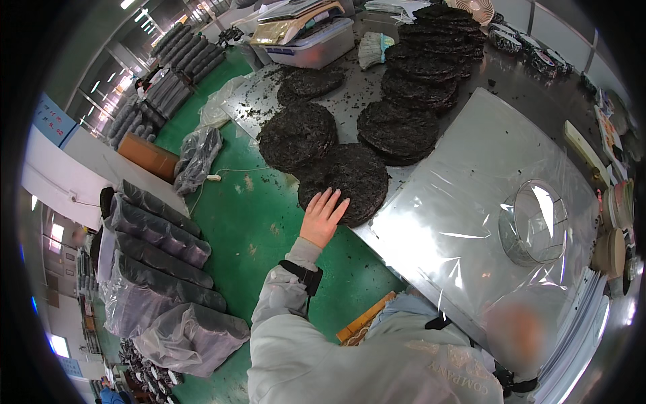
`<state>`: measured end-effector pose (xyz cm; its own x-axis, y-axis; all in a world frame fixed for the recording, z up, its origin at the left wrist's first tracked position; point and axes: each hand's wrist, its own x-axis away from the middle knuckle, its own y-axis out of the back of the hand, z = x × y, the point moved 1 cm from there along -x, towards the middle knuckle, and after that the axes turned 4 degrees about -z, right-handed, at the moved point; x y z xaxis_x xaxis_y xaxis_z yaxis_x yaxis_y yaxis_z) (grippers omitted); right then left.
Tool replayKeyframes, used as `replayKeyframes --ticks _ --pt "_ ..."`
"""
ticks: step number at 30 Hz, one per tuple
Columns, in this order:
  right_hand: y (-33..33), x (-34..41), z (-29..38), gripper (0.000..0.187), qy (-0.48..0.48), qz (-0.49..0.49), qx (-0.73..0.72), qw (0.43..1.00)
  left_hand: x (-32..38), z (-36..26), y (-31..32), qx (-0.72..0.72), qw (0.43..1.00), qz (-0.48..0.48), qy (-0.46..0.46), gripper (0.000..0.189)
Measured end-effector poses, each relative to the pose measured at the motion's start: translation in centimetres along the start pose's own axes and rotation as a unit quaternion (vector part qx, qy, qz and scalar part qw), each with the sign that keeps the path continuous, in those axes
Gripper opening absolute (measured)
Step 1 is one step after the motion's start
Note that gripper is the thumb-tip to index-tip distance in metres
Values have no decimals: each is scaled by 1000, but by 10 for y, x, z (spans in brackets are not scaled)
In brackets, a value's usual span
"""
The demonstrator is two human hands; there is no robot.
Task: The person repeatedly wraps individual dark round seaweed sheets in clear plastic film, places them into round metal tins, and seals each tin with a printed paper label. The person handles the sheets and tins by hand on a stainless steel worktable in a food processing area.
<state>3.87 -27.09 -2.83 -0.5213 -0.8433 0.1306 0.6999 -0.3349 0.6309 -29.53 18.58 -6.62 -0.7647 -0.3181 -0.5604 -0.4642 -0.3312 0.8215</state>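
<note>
My left hand (323, 217) lies on the near edge of a dark round cake of what looks like dried seaweed (356, 177), fingers spread and thumb visible. This cake overhangs the table's left edge. Beside it are another round cake (298, 134) and a thicker stack of cakes (398, 129). My right hand (517, 331) is blurred at the lower right, over clear plastic film (429, 212); whether it holds anything cannot be seen. A clear round plastic container (534, 222) rests on or under the film beyond that hand.
A row of overlapping cakes (429, 55) stands at the back, near a brush (373, 50) and a plastic bin (310, 48). Dark crumbs dot the metal table (348, 118). Bagged rolls of dark discs (166, 272) line the green floor (237, 242) at left.
</note>
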Motion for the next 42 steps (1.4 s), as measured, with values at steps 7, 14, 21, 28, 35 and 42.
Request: replayKeyframes --ticks 7,14,21,28,35,42 --pt "-7 2 -1 36 7 25 -22 999 -8 41 3 24 999 20 -24 69" --pt "-12 -2 -1 36 0 36 -34 999 6 47 10 19 998 7 -59 58" --pt "-21 -6 -2 36 -1 35 -50 998 2 33 26 103 993 12 -64 61" --pt "-23 -7 8 36 11 60 -62 996 -25 32 31 202 971 10 -127 60" --pt "-20 10 2 39 -10 48 -196 979 -48 -7 48 173 961 -6 -215 40" --pt "69 -29 61 38 77 -264 214 937 -197 -70 41 158 923 -116 -330 31"
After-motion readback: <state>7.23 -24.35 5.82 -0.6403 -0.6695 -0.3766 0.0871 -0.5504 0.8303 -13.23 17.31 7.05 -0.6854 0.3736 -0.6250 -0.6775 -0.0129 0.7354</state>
